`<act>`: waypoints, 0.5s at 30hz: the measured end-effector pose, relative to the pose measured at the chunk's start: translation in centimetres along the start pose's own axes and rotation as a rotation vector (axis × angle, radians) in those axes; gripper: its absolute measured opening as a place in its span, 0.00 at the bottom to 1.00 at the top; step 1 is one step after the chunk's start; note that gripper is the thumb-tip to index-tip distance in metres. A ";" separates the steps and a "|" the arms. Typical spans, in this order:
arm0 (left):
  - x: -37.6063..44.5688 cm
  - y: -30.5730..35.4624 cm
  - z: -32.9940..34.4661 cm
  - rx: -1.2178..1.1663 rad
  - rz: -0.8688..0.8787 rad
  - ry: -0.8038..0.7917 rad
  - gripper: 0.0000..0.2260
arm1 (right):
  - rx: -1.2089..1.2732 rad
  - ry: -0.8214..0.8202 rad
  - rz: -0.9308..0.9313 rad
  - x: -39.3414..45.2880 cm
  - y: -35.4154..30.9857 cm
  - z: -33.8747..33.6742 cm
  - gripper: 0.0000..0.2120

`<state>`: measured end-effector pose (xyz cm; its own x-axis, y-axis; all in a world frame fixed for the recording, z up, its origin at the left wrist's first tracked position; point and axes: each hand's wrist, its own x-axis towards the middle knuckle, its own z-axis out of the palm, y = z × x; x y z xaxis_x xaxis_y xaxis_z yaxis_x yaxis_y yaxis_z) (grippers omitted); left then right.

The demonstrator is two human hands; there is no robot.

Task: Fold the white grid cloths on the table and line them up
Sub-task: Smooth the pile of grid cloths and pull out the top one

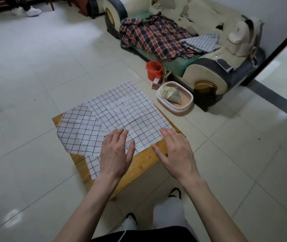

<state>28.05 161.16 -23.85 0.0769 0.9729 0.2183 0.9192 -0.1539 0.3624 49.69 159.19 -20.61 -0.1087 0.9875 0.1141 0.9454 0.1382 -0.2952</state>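
Note:
A small wooden table (142, 163) carries several white grid cloths. The top cloth (130, 112) lies spread flat across the table's far and right part. A folded cloth (79, 131) with diagonal grid lines lies at the left, partly under it. A third piece (93, 165) shows near the front edge under my left wrist. My left hand (115, 154) lies flat with straight fingers on the near edge of the top cloth. My right hand (175, 152) is flat too, its fingertips at the cloth's near right corner. Neither hand holds anything.
A worn sofa (207, 79) stands behind to the right, with a plaid shirt (155, 37), another grid cloth (202, 42) and a backpack (240, 39) on it. A red bucket (154, 70) and a pink basin (186, 103) sit on the tiled floor beside the table.

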 end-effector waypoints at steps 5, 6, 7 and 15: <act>4.6 1.3 2.6 -0.002 -0.060 0.026 0.23 | 0.017 -0.024 -0.067 5.8 3.3 0.8 0.33; 5.5 1.8 3.1 -0.001 -0.073 0.036 0.23 | 0.021 -0.031 -0.081 7.1 4.1 1.0 0.33; 6.4 2.2 3.7 -0.005 -0.084 0.048 0.22 | 0.027 -0.041 -0.100 8.4 5.0 1.2 0.33; 12.6 6.2 8.5 0.003 -0.215 0.079 0.21 | 0.053 -0.142 -0.262 17.3 12.1 2.0 0.33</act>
<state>37.97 173.89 -26.56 -0.1516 0.9667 0.2062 0.9124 0.0565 0.4054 58.59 178.08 -24.10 -0.3919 0.9180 0.0603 0.8627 0.3895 -0.3226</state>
